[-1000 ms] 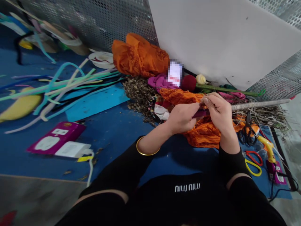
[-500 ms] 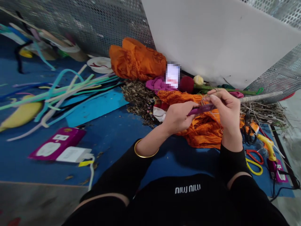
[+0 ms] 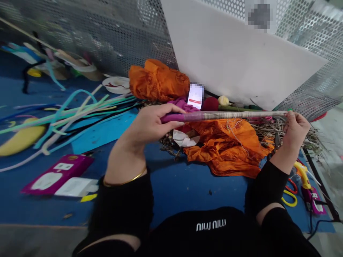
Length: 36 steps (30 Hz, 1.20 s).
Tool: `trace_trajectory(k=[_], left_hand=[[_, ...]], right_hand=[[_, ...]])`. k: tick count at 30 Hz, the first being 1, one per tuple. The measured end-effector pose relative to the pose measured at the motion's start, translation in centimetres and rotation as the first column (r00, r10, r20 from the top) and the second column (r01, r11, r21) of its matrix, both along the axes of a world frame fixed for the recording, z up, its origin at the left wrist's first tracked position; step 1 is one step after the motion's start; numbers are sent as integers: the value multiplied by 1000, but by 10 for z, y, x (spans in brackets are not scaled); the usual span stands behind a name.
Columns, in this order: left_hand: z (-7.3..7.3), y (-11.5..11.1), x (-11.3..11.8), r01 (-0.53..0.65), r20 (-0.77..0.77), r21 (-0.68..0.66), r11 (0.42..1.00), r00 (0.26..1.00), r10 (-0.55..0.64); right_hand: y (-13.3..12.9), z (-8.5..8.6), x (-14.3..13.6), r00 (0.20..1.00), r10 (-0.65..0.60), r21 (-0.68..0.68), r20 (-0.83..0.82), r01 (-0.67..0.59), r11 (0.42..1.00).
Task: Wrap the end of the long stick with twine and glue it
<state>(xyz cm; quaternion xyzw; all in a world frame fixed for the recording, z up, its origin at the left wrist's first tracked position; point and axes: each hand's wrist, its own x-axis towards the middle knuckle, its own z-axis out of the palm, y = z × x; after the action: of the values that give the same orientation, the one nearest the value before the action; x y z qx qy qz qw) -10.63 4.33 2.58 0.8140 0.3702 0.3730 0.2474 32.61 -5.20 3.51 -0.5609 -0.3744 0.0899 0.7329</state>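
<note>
Between my two hands a long thin stick [image 3: 222, 115] is held level. Its left part is wrapped in purple and the rest in pale, whitish wrapping. My left hand [image 3: 150, 125] pinches the purple end between thumb and fingers. At the far right, my right hand [image 3: 296, 126] has its fingertips closed on the pale end. A loose thread [image 3: 237, 139] hangs from the stick's middle over crumpled orange cloth [image 3: 227, 153]. Below the stick, near my left hand, lies a crumpled white paper [image 3: 184, 138].
A lit phone [image 3: 195, 97] leans beyond the stick, beside an orange cloth bundle [image 3: 158, 81]. Pipe cleaners [image 3: 64, 123] spread across the left, by a yellow banana-shaped object [image 3: 23, 137] and a purple power strip [image 3: 57, 175]. At right are scissors [image 3: 289, 198] and a yellow glue gun [image 3: 302, 174].
My hands have moved apart: the left went left along with the purple end, the right went right to the pale end. The stick now shows at full length, nearly level.
</note>
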Motion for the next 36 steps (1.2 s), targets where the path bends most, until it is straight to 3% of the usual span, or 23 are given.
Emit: trace_trajectory(k=[3,6,15,17,20,22,25,28,30,32,33,34,35,36], left_hand=[[2,4,-13,25,-61,-49,998,998,-28],[-1,10,-19,84,-61,-102,991,994,-91],[-10,18,-35,57,51,-259,964,998,-45],[-12,19,-34,82,151,-296,952,988,-38],[-13,16,-18,155,362,-363,919,932,-14],[-12,10,2,231,498,-455,860,866,31],[-10,-3,39,394,661,-553,734,744,98],[-12,-13,68,523,744,-561,642,658,114],[-15,-19,80,571,772,-560,600,622,129],[-18,-26,86,611,785,-564,555,605,131],[-19,-29,88,630,790,-565,533,600,128],[-19,-32,90,647,795,-563,513,594,124],[-20,-34,91,662,801,-560,498,586,121],[-20,-35,92,673,808,-554,490,577,121]], right_hand=[[2,-5,8,974,-228,32,-15,228,973],[1,-9,13,939,-338,24,-68,340,940],[0,-27,39,908,-369,-136,-199,347,928],[5,-31,41,894,-437,-227,-98,408,884],[9,-35,37,828,-520,-388,208,558,734],[9,-33,31,769,-519,-407,372,638,654],[7,-20,16,680,-506,-365,530,722,588],[7,-3,-8,605,-505,-250,615,758,603],[8,4,-35,602,-486,-87,633,679,729],[10,4,-71,705,-327,38,630,393,919],[13,0,-91,757,-180,36,629,203,979],[17,-6,-111,791,-10,-5,611,17,1000],[22,-13,-130,810,184,-75,556,-171,982],[26,-21,-147,801,388,-147,456,-363,920]])
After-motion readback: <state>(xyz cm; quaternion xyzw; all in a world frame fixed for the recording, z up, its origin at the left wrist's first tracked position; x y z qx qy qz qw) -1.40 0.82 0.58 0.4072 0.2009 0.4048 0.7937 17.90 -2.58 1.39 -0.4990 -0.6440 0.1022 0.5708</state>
